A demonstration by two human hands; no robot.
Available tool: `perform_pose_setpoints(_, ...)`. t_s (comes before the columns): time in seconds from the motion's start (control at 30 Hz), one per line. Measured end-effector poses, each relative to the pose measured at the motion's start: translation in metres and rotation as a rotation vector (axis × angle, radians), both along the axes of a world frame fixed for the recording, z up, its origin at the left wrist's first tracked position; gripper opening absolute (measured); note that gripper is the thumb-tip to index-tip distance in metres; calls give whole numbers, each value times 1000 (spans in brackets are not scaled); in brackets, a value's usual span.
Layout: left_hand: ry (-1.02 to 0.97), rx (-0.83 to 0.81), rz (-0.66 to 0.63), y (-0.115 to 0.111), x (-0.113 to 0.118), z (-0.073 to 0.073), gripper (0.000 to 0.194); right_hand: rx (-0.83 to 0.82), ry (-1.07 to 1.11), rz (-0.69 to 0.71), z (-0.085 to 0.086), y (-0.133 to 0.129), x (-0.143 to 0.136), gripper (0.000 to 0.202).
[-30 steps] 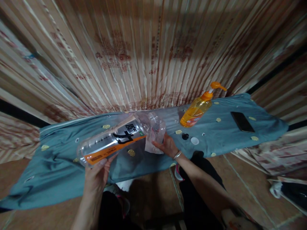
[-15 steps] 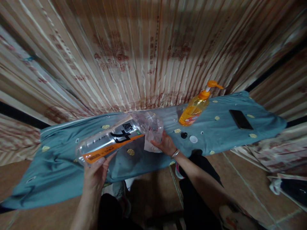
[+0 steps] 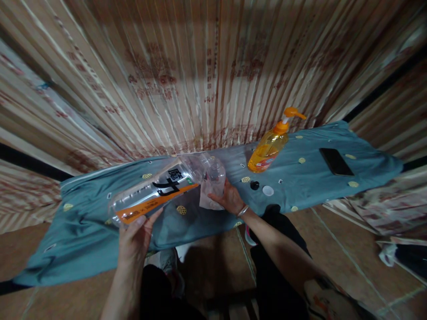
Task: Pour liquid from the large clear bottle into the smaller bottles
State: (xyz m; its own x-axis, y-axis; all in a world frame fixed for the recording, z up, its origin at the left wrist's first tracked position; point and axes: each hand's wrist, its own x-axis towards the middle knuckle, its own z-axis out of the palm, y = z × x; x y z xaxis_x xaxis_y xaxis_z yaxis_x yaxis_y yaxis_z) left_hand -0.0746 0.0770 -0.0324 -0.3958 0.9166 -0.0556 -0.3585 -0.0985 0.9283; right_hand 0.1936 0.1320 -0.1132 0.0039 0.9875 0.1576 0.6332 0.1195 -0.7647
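A large clear plastic bottle (image 3: 160, 189) with a silver and orange label lies tilted across the cloth, its base toward the left. My left hand (image 3: 136, 231) supports it from below near the base, thumb on the orange band. At the bottle's right end, my right hand (image 3: 228, 198) is closed on a thin white tissue (image 3: 211, 198), pressed against a clear, rounded plastic piece (image 3: 215, 169). Whether that piece is joined to the bottle, I cannot tell. Some of the right fingers are hidden behind the tissue and plastic.
A pump bottle (image 3: 267, 151) of orange liquid stands right of my hands. Before it lie a small black cap (image 3: 255, 185) and a white round lid (image 3: 267, 190). A dark phone (image 3: 336, 162) rests farther right on the teal cloth (image 3: 300, 191). A pleated curtain (image 3: 200, 80) hangs behind.
The view has shifted slightly. Both hands keep their grip, and the bottle and tissue stay in nearly the same position.
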Motion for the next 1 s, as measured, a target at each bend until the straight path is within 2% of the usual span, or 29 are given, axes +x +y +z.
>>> perform_pose_setpoints(0.13, -30, -14, 4, 3, 0, -1, 36, -7, -7, -5, 1, 0, -1, 68)
perform_pose_setpoints(0.3, -74, -39, -3, 5, 3, -1, 41, -13, -11, -22, 1, 1, -3, 71)
perform_pose_setpoints(0.5, -96, -28, -12, 1, 8, 3, 38, -5, -25, -23, 1, 3, -4, 72)
perform_pose_setpoints(1.0, -70, -36, -7, -5, 5, 4, 38, -5, -28, 27, 6, -2, 3, 71)
